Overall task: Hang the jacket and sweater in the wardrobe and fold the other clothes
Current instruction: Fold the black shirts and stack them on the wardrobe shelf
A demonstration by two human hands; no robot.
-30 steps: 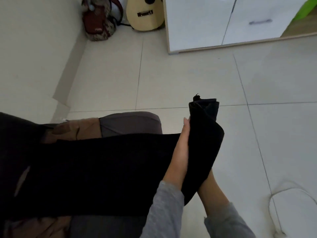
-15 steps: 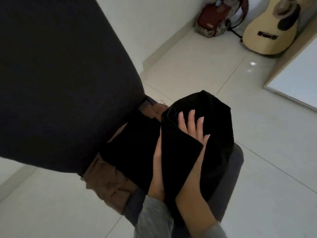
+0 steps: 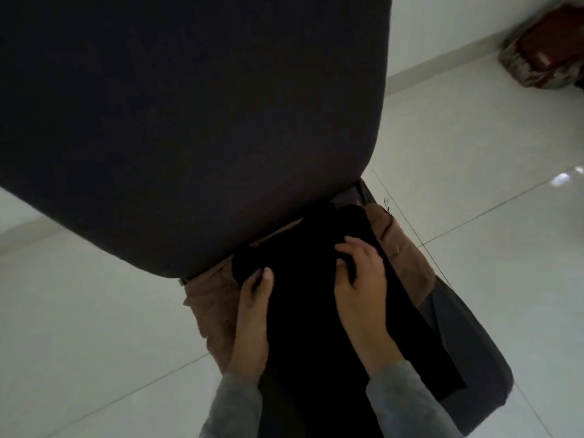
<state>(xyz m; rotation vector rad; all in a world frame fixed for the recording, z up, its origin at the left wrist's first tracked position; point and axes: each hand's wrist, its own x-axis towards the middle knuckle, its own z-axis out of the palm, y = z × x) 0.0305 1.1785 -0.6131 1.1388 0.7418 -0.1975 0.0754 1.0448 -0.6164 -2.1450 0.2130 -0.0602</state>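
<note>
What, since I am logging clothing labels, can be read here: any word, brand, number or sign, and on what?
No readable text anywhere in this view.
Black folded garment, brown garment, dark grey fabric chair back: no label or print shows.
Red and patterned bag by the wall: one pale patch, too blurred to read.

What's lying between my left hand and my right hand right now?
The black garment. In the head view its folded cloth fills the stretch between the left hand and the right hand, which both grip it over the chair seat.
</note>
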